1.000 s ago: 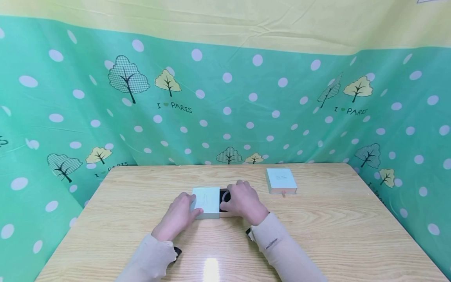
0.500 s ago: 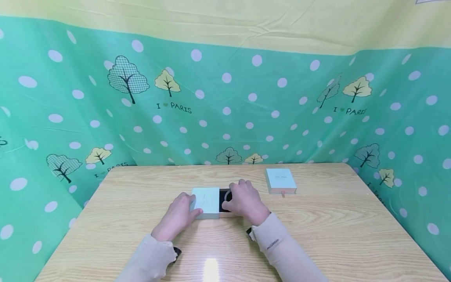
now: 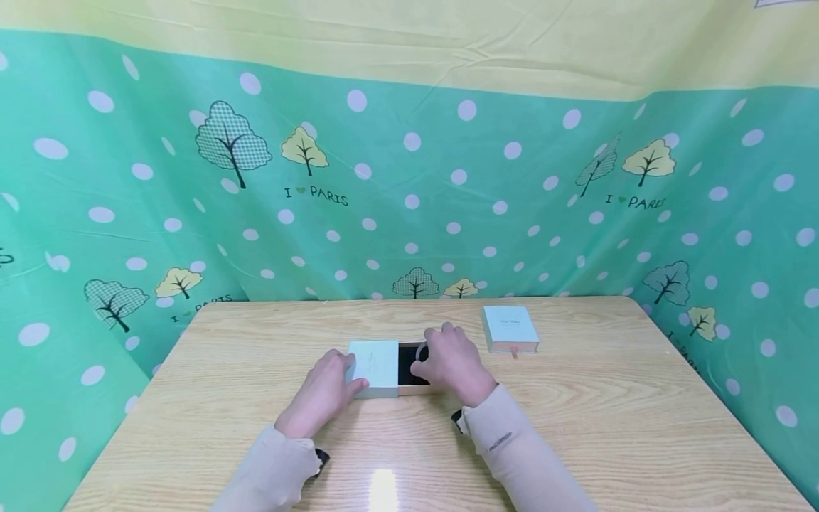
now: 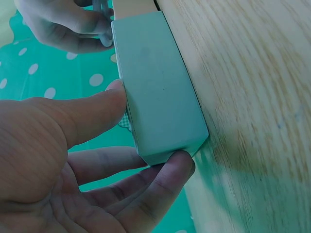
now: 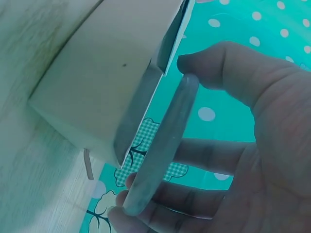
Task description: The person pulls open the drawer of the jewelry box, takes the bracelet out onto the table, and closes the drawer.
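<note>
A pale blue box lies on the table with its drawer slid partly out to the right, showing a black lining. My left hand holds the left end of the box, thumb on the near edge and fingertips at the end face in the left wrist view. In my right hand is a pale translucent bangle, pinched between thumb and fingers. The right wrist view shows the bangle edge-on, above the drawer's open side. Part of the drawer is hidden behind the right hand in the head view.
A second pale blue box, closed, with a small pink pull tab at its front, lies at the back right of the wooden table. A green dotted curtain hangs behind the table and along both sides.
My right hand has lifted slightly and moved right with the bangle, leaving more black lining visible. The left hand and the box have stayed in place.
</note>
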{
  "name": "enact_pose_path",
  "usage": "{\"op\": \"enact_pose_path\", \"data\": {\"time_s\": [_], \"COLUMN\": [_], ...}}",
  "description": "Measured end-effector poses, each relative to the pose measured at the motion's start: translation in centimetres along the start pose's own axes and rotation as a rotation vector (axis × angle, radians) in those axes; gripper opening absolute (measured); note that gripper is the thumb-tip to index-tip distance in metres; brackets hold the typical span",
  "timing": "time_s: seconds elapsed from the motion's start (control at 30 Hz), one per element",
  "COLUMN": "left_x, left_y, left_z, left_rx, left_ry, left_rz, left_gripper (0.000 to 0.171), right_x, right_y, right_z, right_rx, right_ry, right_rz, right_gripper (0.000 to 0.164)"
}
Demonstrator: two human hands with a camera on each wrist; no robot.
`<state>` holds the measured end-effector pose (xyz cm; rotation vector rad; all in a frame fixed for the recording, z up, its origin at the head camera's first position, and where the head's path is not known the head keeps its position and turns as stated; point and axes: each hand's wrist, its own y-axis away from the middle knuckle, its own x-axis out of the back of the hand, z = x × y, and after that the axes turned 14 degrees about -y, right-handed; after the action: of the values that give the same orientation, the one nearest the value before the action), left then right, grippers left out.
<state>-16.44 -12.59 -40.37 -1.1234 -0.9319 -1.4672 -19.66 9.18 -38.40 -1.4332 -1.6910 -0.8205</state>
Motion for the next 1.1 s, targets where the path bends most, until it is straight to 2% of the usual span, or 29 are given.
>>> {"op": "enact_pose_path", "data": {"time_s": [0.53,0.87,1.1], "left_x": [0.0,0.0,0.0], "left_y": [0.0,0.1,0.1], "left_z": [0.0,0.0,0.1], "left_rx": [-0.019,-0.01,-0.007], "left_ry": [-0.003,-0.004,0.005], "left_rz": [0.018,0.003,0.006], "left_gripper": [0.056,0.056,0.057], "right_x": [0.6,1.5,1.9], "right_y": [0.0,0.1,0.1], "right_z": [0.6,1.2,1.5], "right_rx": [-0.045,-0.037,-0.044], "right_ry": [0.013,-0.016,-0.024], "right_rz": [-0.01,0.009,0.001], "right_gripper": [0.052,0.03,0.041]}}
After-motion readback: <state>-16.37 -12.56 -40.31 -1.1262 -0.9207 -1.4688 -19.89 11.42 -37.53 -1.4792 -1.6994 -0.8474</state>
